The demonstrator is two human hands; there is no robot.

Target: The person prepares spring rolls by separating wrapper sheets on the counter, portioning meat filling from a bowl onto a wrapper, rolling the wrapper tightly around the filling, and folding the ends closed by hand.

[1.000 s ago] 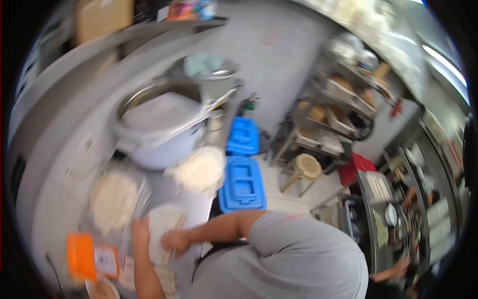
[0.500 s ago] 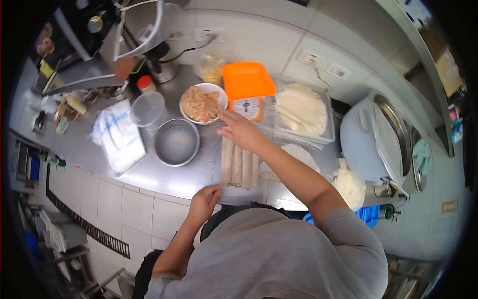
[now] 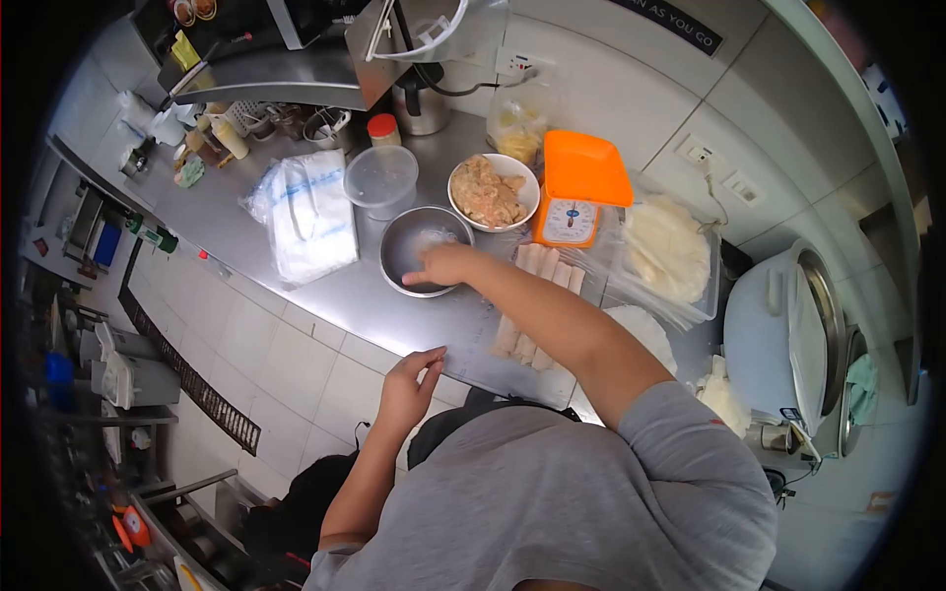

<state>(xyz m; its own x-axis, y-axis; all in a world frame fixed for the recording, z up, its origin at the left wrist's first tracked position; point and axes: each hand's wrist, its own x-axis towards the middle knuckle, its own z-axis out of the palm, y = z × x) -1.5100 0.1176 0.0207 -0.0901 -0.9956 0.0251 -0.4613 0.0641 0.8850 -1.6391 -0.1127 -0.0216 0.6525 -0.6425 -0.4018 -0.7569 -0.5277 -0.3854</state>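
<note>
My right hand reaches into a metal bowl of cloudy liquid; its thumb is apart and its fingertips are partly hidden in the liquid. By the counter's front edge, my left hand hangs with loosely bent fingers and nothing visible in it. Pale rolls lie side by side under my right forearm. Behind them a white bowl holds a chunky filling. An orange scale carries an orange tray. Round wrappers are stacked in a clear container to the right.
White plastic bags, a clear tub and a red-lidded jar stand left and behind. A large pale blue tub is at the right. A flat white sheet lies beyond my right arm.
My right hand has moved from the far end of the rolls into the metal bowl. Earlier, both hands were at a stick on a flat sheet. The view has swung left.
</note>
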